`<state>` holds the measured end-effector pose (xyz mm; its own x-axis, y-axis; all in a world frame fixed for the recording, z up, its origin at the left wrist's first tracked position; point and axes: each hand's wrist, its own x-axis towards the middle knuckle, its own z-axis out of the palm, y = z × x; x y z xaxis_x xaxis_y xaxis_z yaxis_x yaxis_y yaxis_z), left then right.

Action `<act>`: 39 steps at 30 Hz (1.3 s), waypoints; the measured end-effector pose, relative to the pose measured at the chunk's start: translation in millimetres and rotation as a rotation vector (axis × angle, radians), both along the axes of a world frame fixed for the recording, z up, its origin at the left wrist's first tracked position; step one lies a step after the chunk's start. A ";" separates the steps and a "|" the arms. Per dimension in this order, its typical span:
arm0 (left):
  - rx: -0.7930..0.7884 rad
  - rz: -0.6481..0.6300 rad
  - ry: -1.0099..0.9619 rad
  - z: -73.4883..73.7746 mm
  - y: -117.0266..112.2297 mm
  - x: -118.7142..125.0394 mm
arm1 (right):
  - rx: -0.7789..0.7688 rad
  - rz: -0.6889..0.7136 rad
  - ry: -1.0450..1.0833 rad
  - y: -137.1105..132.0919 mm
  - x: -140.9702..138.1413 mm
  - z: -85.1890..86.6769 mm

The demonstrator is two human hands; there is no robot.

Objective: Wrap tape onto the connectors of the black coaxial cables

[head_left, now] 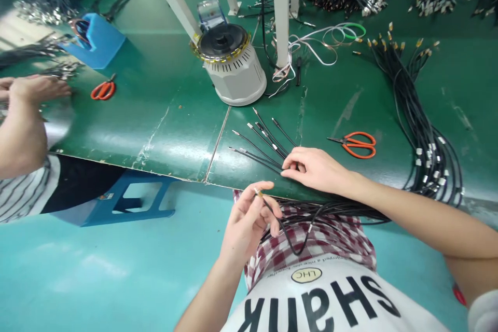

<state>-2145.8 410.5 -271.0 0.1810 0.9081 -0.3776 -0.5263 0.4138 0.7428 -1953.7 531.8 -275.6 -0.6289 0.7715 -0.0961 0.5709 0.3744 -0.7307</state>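
Observation:
My left hand point(249, 218) is raised just off the table's front edge. Its thumb and index finger pinch a thin black cable point(298, 252) near its metal-tipped end, and the cable loops down over my lap. On the green table my right hand point(313, 168) has its fingers curled around several short black cable ends point(270, 140), whose tips fan out to the left and away from me. More black cables point(350, 210) lie across my lap below the right forearm. Orange-handled scissors point(358, 145) lie beyond that forearm.
A grey round device point(235, 75) with a black top stands by white posts point(280, 15). A large cable bundle point(420, 124) spreads at the right. At left are a co-worker's hand point(35, 88), other orange-handled scissors point(104, 89), a blue holder point(99, 44) and a blue stool point(128, 197).

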 end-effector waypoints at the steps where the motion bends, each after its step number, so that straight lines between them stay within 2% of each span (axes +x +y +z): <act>1: 0.003 0.030 0.033 -1.6 -3.3 -5.0 | 0.065 0.025 -0.109 -0.6 -2.1 -1.8; 4: -0.029 0.123 0.157 -12.9 -12.9 -19.3 | 0.226 0.083 -0.342 -4.5 -12.2 -5.5; 6: -0.096 0.157 0.285 -24.8 -18.6 -28.3 | 0.286 0.111 -0.422 -7.4 -19.8 -5.8; 10: -0.217 0.107 0.619 -43.9 -29.5 -49.4 | 0.306 0.113 -0.446 -9.5 -29.8 -2.3; 13: -0.198 0.156 0.734 -39.2 -32.4 -63.2 | 0.291 0.076 -0.391 -7.5 -28.5 3.1; 16: -0.043 0.281 0.850 -19.9 -20.0 -63.1 | 0.072 0.010 -0.148 -7.7 -20.8 12.2; 18: 0.080 0.317 0.815 -4.8 -1.3 -54.2 | -0.142 0.001 0.056 -12.6 -15.6 19.6; 20: 0.150 0.305 0.610 8.9 21.1 -42.3 | -0.265 0.022 0.175 -22.2 -12.0 25.9; 22: 0.182 0.324 0.376 20.0 40.2 -31.8 | -0.263 0.029 0.202 -35.0 -10.3 29.7; 24: 0.198 0.353 0.233 27.6 50.3 -24.4 | -0.224 0.025 0.172 -47.5 -9.2 31.0; 26: 0.190 0.303 0.185 31.5 50.3 -19.4 | -0.271 0.086 0.146 -54.9 -7.7 31.4; 29: 0.133 0.108 0.168 31.5 38.9 -13.1 | -0.426 0.236 0.147 -49.6 -4.8 34.0; 30: 0.118 0.055 0.167 30.6 34.4 -10.9 | -0.446 0.231 0.165 -43.6 -4.1 35.5; 35: 0.083 -0.066 0.190 26.6 21.7 -0.4 | -0.461 -0.010 0.407 -7.3 -10.2 41.3; 39: 0.062 -0.097 0.210 25.0 21.2 4.5 | -0.560 -0.008 0.562 4.6 -22.4 40.3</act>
